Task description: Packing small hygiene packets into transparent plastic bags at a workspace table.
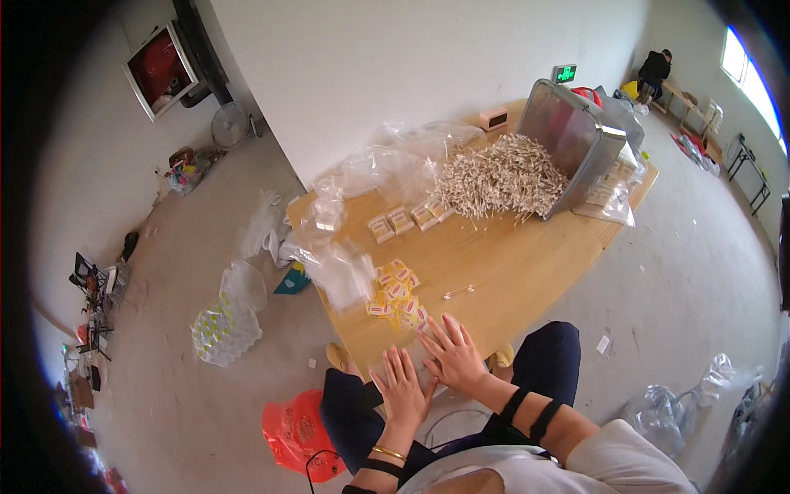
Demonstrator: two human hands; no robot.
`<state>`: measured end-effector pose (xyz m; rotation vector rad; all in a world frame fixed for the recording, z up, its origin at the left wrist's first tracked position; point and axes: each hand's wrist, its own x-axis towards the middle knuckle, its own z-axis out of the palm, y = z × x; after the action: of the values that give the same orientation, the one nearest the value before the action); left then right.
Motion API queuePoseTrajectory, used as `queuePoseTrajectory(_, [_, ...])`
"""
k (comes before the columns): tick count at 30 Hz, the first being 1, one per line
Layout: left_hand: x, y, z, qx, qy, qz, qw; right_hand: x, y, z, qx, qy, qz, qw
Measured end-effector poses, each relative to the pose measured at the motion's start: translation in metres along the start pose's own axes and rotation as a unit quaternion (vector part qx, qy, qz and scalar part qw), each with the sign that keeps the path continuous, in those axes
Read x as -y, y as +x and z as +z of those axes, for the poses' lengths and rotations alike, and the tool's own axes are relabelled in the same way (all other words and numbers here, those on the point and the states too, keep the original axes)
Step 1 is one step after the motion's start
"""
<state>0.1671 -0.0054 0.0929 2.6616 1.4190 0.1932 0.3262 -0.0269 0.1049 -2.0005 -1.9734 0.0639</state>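
My left hand (pixel 403 389) lies flat at the near edge of the wooden table, fingers stretched out. Beside it my right hand (pixel 455 356) is also flat, its fingers spread. Something pale and see-through, perhaps a plastic bag (pixel 418 360), shows between and under them; the hands cover most of it. Just beyond my fingertips is a loose heap of small yellow and white cards (pixel 397 295). A couple of loose cotton swabs (pixel 458 292) lie to the right of the cards. Farther back, a large pile of cotton swabs (pixel 506 177) spreads from a tipped clear plastic bin (pixel 568 136).
Small packs of swabs (pixel 398 221) stand in a row before the pile. Clear plastic bags (pixel 341 276) cover the table's left side. A red bag (pixel 300 432) and a bag with green-spotted contents (pixel 226 325) are on the floor. Another person (pixel 654 67) sits far right.
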Motion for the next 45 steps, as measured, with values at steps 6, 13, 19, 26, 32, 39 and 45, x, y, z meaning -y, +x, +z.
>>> queuePoseTrajectory(6, [0.049, -0.021, -0.001, -0.085, -0.193, -0.001, 0.978, -0.036, -0.017, 0.015, -0.037, 0.144, 0.038, 0.988])
queuePoseTrajectory(13, [0.069, -0.042, 0.045, -0.034, -0.540, -0.257, 0.801, -0.099, -0.022, 0.068, 0.066, 0.519, 0.388, 0.759])
queuePoseTrajectory(19, [0.069, -0.044, 0.065, -0.055, -0.491, -0.241, 0.836, -0.070, -0.016, 0.054, 0.021, 0.285, 0.370, 0.884])
queuePoseTrajectory(26, [0.058, -0.054, 0.056, -0.003, -0.535, -0.249, 0.807, -0.066, -0.023, 0.057, -0.016, 0.263, 0.374, 0.889])
queuePoseTrajectory(32, [0.062, -0.051, 0.048, -0.004, -0.559, -0.259, 0.787, -0.101, -0.052, 0.078, 0.053, 0.362, 0.295, 0.883])
queuePoseTrajectory(39, [0.086, -0.056, 0.066, 0.034, -0.608, -0.268, 0.747, -0.081, -0.041, 0.048, 0.008, 0.543, 0.271, 0.795])
queuePoseTrajectory(45, [0.091, -0.057, 0.000, 0.110, -0.283, -0.132, 0.944, -0.030, 0.002, -0.105, -0.045, 0.388, -0.026, 0.920])
